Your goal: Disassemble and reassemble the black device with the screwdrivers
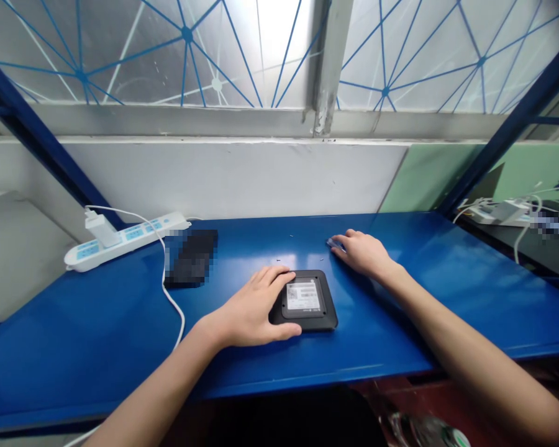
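Note:
A flat, square black device [326, 305] lies on the blue table with a white printed label and a raised square panel facing up. My left hand [256, 307] grips it from the left, fingers over the far edge and thumb along the near edge. Farther back and to the right, my right hand [361, 251] rests low over the table, its fingers closed around a small clear object [331, 243] whose kind I cannot make out. Tiny dark bits that look like screws lie between the hands and behind the device.
A white power strip [135, 233] with a plugged-in charger [103, 228] stands at the back left. Its white cable [171, 298] runs to the table's front edge. Beside it lies a dark, partly blurred phone-like slab [193, 257]. Blue posts [503, 130] rise at both sides.

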Action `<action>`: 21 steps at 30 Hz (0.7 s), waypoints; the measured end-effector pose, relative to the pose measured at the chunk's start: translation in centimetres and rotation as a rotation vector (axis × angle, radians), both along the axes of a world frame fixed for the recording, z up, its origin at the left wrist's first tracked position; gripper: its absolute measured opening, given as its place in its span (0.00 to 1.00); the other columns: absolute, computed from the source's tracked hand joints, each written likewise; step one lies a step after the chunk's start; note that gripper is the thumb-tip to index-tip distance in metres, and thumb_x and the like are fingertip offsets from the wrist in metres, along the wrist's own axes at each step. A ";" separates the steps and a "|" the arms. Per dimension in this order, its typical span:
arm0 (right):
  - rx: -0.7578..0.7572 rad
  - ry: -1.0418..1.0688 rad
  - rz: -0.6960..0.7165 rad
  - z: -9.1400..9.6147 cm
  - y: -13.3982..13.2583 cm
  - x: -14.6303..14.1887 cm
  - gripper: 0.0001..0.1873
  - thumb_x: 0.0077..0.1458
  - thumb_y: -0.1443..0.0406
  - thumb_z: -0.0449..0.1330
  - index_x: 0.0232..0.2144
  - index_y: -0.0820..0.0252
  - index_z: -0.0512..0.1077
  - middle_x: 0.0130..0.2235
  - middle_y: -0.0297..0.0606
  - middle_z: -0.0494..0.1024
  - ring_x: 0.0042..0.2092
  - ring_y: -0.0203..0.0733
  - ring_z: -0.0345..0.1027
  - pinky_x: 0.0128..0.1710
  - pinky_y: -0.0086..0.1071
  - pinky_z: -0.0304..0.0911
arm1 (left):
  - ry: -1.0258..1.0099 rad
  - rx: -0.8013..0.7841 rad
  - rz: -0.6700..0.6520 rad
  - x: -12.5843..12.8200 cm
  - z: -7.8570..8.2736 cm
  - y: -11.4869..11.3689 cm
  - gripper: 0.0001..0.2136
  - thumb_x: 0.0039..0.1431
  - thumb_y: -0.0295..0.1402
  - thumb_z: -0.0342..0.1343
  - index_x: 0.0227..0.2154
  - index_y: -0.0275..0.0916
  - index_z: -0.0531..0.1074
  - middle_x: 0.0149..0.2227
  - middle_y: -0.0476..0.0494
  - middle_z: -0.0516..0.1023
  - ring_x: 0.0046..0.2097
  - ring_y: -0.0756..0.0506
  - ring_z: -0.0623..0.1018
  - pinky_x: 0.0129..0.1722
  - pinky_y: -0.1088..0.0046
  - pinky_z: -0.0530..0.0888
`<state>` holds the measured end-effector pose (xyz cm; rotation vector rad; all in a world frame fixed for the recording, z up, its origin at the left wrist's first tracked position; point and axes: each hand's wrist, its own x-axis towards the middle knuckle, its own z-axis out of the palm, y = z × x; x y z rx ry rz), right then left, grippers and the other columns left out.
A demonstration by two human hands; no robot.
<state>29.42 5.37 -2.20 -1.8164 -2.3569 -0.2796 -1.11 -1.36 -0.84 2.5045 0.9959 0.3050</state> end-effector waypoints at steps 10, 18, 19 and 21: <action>0.427 0.425 0.155 1.8 -1.8 -0.7 0.26 0.68 0.62 0.50 0.67 0.50 0.59 0.47 0.44 0.73 0.43 0.46 0.73 0.48 0.43 0.73 | -0.003 -0.026 -0.036 0.2 -0.4 -0.1 0.40 0.59 0.55 0.59 0.70 0.45 0.54 0.73 0.37 0.51 0.73 0.30 0.51 0.69 0.45 0.56; 0.527 0.879 0.139 0.2 -1.7 -1.6 0.22 0.65 0.61 0.56 0.60 0.54 0.65 0.41 0.39 0.71 0.39 0.41 0.72 0.48 0.42 0.74 | 0.005 0.029 -0.030 0.1 -0.5 0.0 0.39 0.58 0.54 0.62 0.67 0.44 0.58 0.72 0.36 0.54 0.71 0.30 0.56 0.67 0.45 0.60; 0.519 0.896 0.138 0.1 -1.6 -1.6 0.22 0.65 0.62 0.56 0.60 0.54 0.64 0.41 0.39 0.71 0.39 0.41 0.72 0.48 0.42 0.74 | 0.008 0.031 -0.031 0.1 -0.4 0.0 0.39 0.58 0.54 0.62 0.67 0.44 0.58 0.71 0.36 0.54 0.70 0.29 0.56 0.67 0.44 0.60; 0.508 0.918 0.137 -0.1 -1.5 -1.8 0.22 0.64 0.62 0.56 0.60 0.54 0.64 0.41 0.39 0.71 0.39 0.41 0.72 0.48 0.41 0.74 | 0.019 0.027 -0.037 0.1 -0.3 0.0 0.39 0.57 0.54 0.62 0.67 0.44 0.58 0.72 0.35 0.54 0.71 0.29 0.56 0.67 0.44 0.60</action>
